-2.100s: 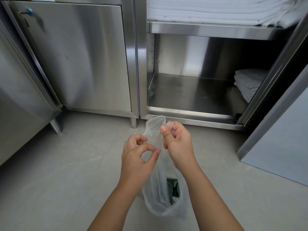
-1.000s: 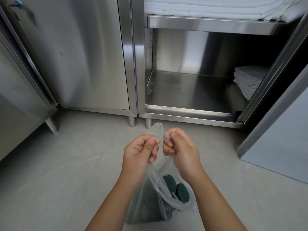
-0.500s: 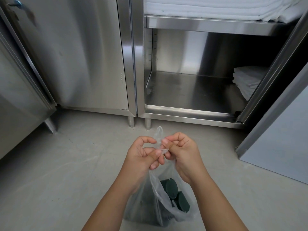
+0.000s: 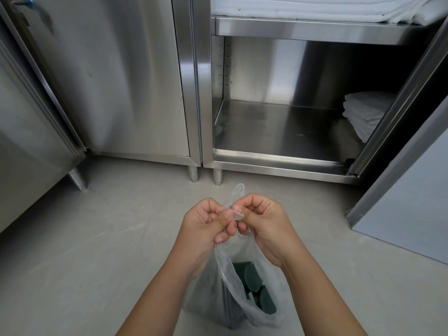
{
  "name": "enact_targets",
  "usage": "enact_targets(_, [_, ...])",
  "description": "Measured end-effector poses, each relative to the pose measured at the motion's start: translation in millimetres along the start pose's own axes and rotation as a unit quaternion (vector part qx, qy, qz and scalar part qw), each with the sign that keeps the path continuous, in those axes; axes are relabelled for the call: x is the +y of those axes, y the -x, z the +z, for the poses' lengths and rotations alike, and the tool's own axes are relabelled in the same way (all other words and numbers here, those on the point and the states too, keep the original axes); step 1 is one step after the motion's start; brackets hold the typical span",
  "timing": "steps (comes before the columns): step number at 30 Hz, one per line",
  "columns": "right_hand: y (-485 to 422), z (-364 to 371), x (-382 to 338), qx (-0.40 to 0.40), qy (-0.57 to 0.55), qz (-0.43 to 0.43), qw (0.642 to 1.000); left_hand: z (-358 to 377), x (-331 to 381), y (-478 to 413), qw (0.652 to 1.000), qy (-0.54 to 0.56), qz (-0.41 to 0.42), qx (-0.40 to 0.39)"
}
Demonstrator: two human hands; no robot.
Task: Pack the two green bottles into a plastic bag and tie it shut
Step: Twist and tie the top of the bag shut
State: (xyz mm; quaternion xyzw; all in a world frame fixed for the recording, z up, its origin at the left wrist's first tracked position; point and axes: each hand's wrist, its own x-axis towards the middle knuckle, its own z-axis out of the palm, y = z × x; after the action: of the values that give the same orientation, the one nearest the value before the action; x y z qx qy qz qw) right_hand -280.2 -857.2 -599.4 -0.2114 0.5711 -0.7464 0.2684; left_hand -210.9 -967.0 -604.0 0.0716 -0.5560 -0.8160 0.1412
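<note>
A clear plastic bag (image 4: 225, 301) hangs above the grey floor, low in the middle of the head view. Two dark green bottles (image 4: 252, 277) lie inside it, their round ends showing through the film. My left hand (image 4: 203, 226) and my right hand (image 4: 264, 224) meet above the bag, both pinching its twisted neck. A short tail of plastic sticks up between my fingers. The fingertips overlap, so the knot itself is hidden.
A steel cabinet (image 4: 121, 81) with a shut door stands ahead on the left. To its right an open compartment (image 4: 278, 132) holds folded white cloths (image 4: 363, 112), with more cloths on the shelf above. An open door panel (image 4: 412, 190) juts out at right.
My hands have come together from apart and now press on the bag's neck. The free tail of plastic above them has become shorter and narrower. The bag hangs slightly turned.
</note>
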Motion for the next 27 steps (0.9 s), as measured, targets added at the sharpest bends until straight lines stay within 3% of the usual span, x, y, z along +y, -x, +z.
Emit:
enact_targets(5, [1.5, -4.4, 5.6, -0.068, 0.039, -0.036, 0.996, -1.2, 3.1, -0.2, 0.999, 0.012, -0.002, 0.033])
enact_targets(9, [0.8, -5.3, 8.7, -0.077, 0.047, -0.056, 0.994, -0.9, 2.2, -1.5, 0.998, 0.019, -0.02, 0.052])
enact_targets(20, [-2.4, -8.3, 16.1, -0.031, 0.109, -0.109, 0.988, -10.4, 5.5, 2.1, 0.997, -0.03, -0.051, -0.047])
enact_targets(27, [-2.4, -12.5, 14.3, -0.018, 0.112, -0.105, 0.988, -15.8, 7.3, 2.0, 0.993, -0.051, -0.078, -0.07])
